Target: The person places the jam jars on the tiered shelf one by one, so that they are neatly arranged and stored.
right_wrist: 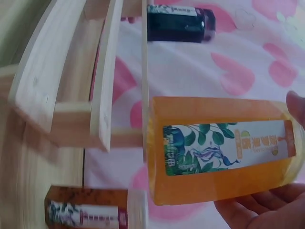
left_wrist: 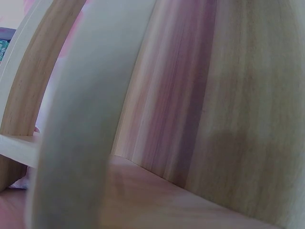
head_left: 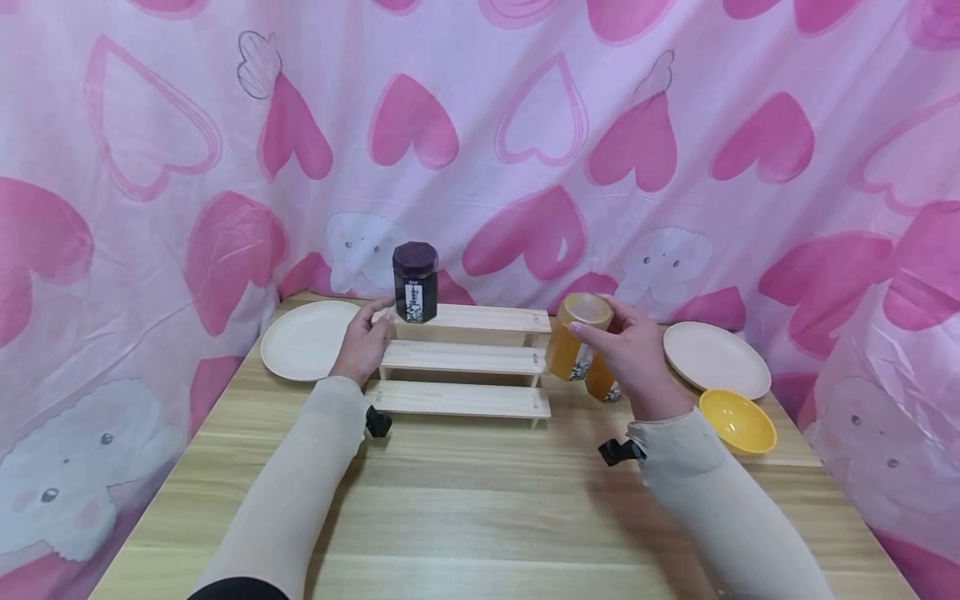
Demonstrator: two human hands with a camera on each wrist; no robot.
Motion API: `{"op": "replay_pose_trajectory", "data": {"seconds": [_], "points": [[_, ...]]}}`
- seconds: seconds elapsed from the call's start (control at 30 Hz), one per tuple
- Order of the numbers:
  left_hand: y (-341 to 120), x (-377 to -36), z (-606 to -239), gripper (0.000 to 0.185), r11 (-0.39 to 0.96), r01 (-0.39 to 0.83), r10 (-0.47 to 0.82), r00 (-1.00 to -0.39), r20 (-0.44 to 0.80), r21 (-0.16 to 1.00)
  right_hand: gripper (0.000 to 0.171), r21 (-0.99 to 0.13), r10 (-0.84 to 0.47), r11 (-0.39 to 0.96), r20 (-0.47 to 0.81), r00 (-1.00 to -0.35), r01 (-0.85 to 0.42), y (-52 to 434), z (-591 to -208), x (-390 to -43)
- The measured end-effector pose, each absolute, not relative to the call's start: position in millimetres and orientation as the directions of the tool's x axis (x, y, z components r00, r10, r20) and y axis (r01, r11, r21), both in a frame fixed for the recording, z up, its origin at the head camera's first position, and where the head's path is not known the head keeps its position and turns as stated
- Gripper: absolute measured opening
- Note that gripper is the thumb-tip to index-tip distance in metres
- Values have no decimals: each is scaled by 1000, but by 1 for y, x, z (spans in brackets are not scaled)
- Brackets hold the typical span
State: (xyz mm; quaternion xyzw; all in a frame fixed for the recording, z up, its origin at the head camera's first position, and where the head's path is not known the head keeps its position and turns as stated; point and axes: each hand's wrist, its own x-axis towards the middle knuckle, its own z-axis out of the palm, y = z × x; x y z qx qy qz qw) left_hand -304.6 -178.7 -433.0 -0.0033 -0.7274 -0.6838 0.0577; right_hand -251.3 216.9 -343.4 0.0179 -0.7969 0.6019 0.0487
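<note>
My left hand (head_left: 365, 340) grips the left end of a three-step wooden rack (head_left: 461, 358), thumb and fingers at the top step. Close beside those fingertips, a dark octagonal jar (head_left: 415, 283) with a white label stands upright on that step. My right hand (head_left: 633, 354) holds an amber jar (head_left: 573, 337), slightly tilted, by its lid end at the rack's right end. In the right wrist view, the label of this amber jar (right_wrist: 228, 148) faces the camera and its base overlaps the top step's end. Partly hidden behind it stands a darker amber jar (head_left: 602, 382) on the table.
A cream plate (head_left: 307, 342) lies left of the rack, and another plate (head_left: 716, 358) lies to the right. Near my right sleeve sits a yellow bowl (head_left: 738, 421). A pink heart-patterned curtain (head_left: 480, 125) hangs behind the wooden table (head_left: 465, 508).
</note>
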Motion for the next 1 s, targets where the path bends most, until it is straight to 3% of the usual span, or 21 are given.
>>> {"op": "replay_pose_trajectory", "data": {"seconds": [0.73,1.0], "points": [[-179,-302,-430,43,66,82,-64,-994,86,994,60,-958,145,224,216,-965,-181,150,-337,-302],[-183,-320,-453,43,56,83,-83,-993,88,995,61,-960,141,203,221,-965,-190,139,-341,-317]]}}
